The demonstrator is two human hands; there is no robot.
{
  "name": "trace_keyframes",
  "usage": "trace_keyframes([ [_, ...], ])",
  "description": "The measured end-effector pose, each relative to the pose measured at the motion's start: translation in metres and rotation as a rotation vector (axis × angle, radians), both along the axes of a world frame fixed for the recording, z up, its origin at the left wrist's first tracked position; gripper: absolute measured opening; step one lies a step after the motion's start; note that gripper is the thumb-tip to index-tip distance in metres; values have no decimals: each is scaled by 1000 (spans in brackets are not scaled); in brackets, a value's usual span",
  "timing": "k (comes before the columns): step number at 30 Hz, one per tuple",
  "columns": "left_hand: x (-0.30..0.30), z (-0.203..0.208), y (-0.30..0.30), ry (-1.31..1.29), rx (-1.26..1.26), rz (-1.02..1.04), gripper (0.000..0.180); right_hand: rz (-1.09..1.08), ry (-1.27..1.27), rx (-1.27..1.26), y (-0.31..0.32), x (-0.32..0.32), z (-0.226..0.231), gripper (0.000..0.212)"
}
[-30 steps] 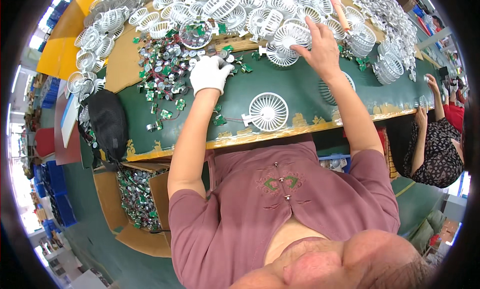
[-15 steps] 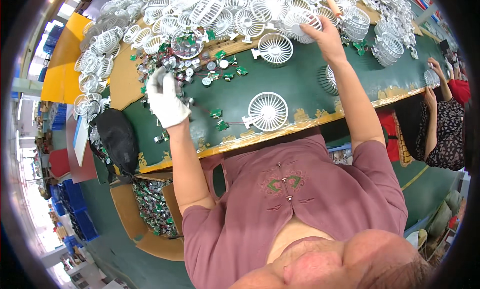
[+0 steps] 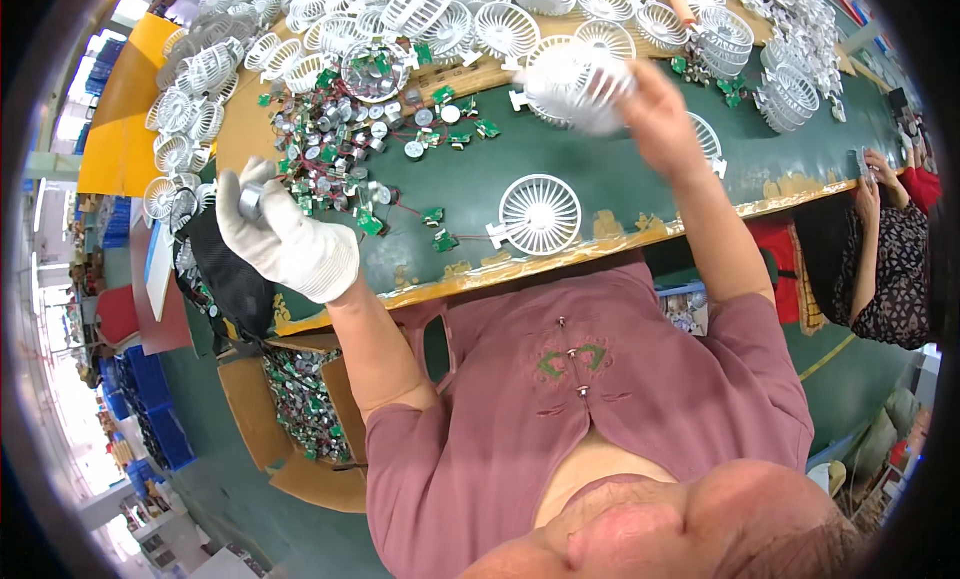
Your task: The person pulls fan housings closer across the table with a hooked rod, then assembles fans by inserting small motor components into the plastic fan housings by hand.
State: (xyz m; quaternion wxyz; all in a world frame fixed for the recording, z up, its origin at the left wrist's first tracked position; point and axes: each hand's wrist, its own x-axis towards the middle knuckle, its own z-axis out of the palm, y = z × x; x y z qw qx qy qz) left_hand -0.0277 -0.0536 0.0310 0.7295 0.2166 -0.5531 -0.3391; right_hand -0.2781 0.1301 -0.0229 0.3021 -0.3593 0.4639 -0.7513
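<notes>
My left hand (image 3: 285, 239), in a white glove, is closed on a small silver motor (image 3: 250, 201) held between thumb and fingers, beside the pile of motors with green circuit boards (image 3: 345, 129). My bare right hand (image 3: 660, 119) grips a white fan grille (image 3: 575, 87), smeared by motion, above the green table. Another white fan grille (image 3: 540, 214) lies near the table's front edge, between my arms. One more grille (image 3: 704, 139) shows partly behind my right wrist.
White grilles (image 3: 505, 29) are heaped along the far side. At lower left stand a black bag (image 3: 232, 269) and a cardboard box (image 3: 250, 409) of boards and motors. An orange-handled tool (image 3: 677, 1) lies far back. A co-worker's hands (image 3: 872, 169) are at the right.
My left hand has come away from the motor pile, leftward, with a motor in its fingers. My right hand has brought a grille from the heap toward me and slightly left.
</notes>
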Motion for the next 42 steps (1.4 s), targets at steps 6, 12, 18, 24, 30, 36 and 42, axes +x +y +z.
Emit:
trace_keyframes([
  [6,17,-12,29,22,411,-465,37,275,1300,63,16,51,8,18],
  [12,24,-42,53,-552,216,-418,39,386,1250,140,32,43,-30,18],
  [18,18,-46,65,-950,-123,-352,40,303,992,160,33,46,-30,22],
  [24,12,-46,73,-954,-169,-351,44,303,1114,173,31,44,-32,22],
  [30,8,-54,80,-1074,-291,-329,49,232,1104,169,34,47,-9,38],
  [36,-1,-55,89,-1179,-503,-329,62,154,1058,192,13,82,-1,40],
  [42,-2,-55,89,-1213,-494,-362,58,109,1167,217,7,84,0,26],
])
